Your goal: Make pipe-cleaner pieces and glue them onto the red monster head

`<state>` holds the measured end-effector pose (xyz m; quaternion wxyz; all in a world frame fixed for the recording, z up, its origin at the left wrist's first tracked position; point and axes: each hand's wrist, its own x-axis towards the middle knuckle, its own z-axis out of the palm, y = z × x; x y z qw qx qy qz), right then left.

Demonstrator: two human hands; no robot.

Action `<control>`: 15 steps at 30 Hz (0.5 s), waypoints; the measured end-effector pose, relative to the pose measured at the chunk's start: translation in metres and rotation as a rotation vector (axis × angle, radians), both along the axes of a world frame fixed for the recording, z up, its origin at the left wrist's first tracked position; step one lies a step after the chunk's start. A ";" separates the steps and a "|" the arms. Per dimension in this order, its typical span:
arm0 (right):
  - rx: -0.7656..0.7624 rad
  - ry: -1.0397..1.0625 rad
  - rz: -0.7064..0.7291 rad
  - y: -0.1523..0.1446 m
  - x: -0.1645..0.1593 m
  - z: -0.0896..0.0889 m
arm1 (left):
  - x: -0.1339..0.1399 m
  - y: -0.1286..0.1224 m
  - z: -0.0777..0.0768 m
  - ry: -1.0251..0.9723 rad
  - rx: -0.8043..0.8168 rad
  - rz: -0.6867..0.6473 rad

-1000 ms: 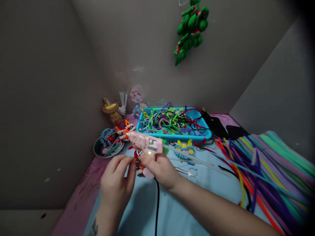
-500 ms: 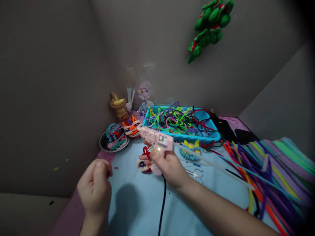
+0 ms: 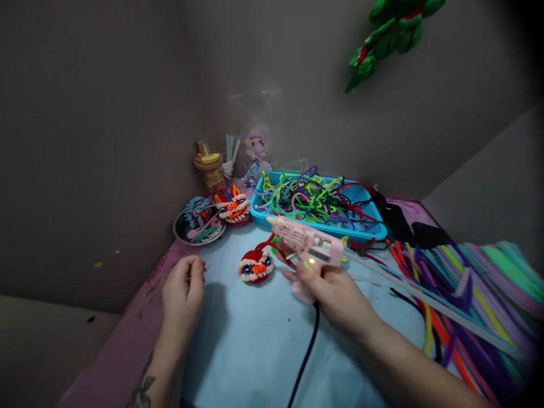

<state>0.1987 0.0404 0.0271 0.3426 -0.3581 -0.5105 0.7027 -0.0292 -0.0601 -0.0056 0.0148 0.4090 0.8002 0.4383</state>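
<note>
My right hand point(image 3: 335, 294) is wrapped round a pink hot glue gun point(image 3: 310, 241) with its nozzle pointing left. A small light glows on its body, and a long clear glue stick sticks out of the back. Left of it, on the blue mat point(image 3: 255, 340), lies a small red and cream pipe-cleaner head point(image 3: 255, 266) with blue eyes, orange nose and a red strand on top. My left hand point(image 3: 185, 292) is closed, raised over the mat's left edge. A bit of red shows at its fingertips, but what it holds is hidden.
Behind stands a blue tray point(image 3: 323, 228) full of tangled pipe-cleaner pieces. A metal bowl point(image 3: 181, 235) and an orange and cream pipe-cleaner head point(image 3: 233, 207) sit at the back left, near a brown cup point(image 3: 210, 170). Long coloured pipe cleaners point(image 3: 480, 294) fill the right side.
The glue gun in my right hand has moved right, uncovering the red and cream head. My left hand has moved slightly right and up, still closed. The view has shifted a little.
</note>
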 end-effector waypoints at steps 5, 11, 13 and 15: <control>-0.083 0.144 0.011 -0.003 -0.001 -0.002 | 0.005 -0.002 -0.002 0.019 -0.047 0.014; -0.267 0.318 -0.033 -0.004 0.001 0.001 | -0.007 -0.006 -0.001 0.014 -0.024 0.062; -0.282 0.324 -0.049 -0.004 0.003 0.001 | -0.020 -0.008 -0.001 0.037 0.015 0.148; -0.288 0.319 -0.061 -0.003 0.004 0.003 | -0.033 -0.010 0.000 0.078 0.050 0.253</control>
